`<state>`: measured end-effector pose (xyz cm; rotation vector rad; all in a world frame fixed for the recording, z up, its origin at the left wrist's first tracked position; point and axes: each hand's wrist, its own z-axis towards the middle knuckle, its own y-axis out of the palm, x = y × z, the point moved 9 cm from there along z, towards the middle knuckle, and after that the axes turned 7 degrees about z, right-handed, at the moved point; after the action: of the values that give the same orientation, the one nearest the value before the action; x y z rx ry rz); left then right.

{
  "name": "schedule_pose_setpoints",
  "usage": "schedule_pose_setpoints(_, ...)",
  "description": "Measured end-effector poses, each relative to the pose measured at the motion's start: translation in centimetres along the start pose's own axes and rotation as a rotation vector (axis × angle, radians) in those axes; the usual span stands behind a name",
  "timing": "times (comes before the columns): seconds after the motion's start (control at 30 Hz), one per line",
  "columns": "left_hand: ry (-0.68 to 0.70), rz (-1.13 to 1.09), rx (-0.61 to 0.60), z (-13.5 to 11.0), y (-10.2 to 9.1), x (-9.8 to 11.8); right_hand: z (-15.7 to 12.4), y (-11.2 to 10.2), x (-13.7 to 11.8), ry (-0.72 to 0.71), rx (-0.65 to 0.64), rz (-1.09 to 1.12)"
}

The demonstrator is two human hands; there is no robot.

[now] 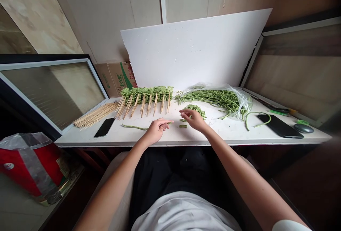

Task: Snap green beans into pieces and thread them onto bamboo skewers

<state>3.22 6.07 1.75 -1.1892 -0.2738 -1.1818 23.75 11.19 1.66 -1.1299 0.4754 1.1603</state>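
My left hand [156, 128] rests on the white table [170, 137] with its fingers closed round a thin bamboo skewer [168, 122] whose tip points right. My right hand [192, 117] hovers just right of it, fingers curled in a pinch over short cut pieces of green bean [183, 126]. A small heap of cut bean pieces [197, 110] lies right behind the right hand. A long uncut bean [134, 127] lies left of my left hand. A row of finished bean skewers [146, 98] sits at the back.
Bare bamboo skewers [94, 115] are piled at the left beside a black phone [104, 127]. A plastic bag of long green beans [221, 98] lies back right, then another phone [279, 125] and a dark mouse [303, 128]. A white board [191, 46] leans behind.
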Motion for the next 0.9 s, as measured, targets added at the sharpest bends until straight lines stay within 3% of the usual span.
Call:
schedule_pose_setpoints(0.13, -0.082, -0.111, 0.011, 0.0, 0.1, -0.5, -0.3, 0.6, -2.8, -0.009, -0.043, 0.172)
schedule_pose_setpoints(0.23, -0.103, -0.140, 0.011, -0.1, 0.0, -0.2, -0.4, 0.9, -3.1, -0.048, -0.046, 0.015)
schedule_pose_setpoints(0.37, -0.121, -0.130, -0.017, -0.2, 0.0, 0.0, -0.4, 1.0, 0.5, -0.021, -0.028, -0.456)
schedule_pose_setpoints(0.47, -0.130, -0.126, -0.047, -0.2, 0.4, -0.1, -0.5, 1.3, 3.6, 0.028, -0.063, -0.624)
schedule_pose_setpoints(0.63, -0.123, -0.130, -0.061, -0.3, 0.7, -0.1, -0.2, 1.5, 5.1, 0.002, -0.066, -0.610)
schedule_pose_setpoints(0.9, -0.138, -0.132, -0.086, -0.3, 1.0, -0.2, 0.1, 2.6, 4.2, -0.060, -0.105, -0.466)
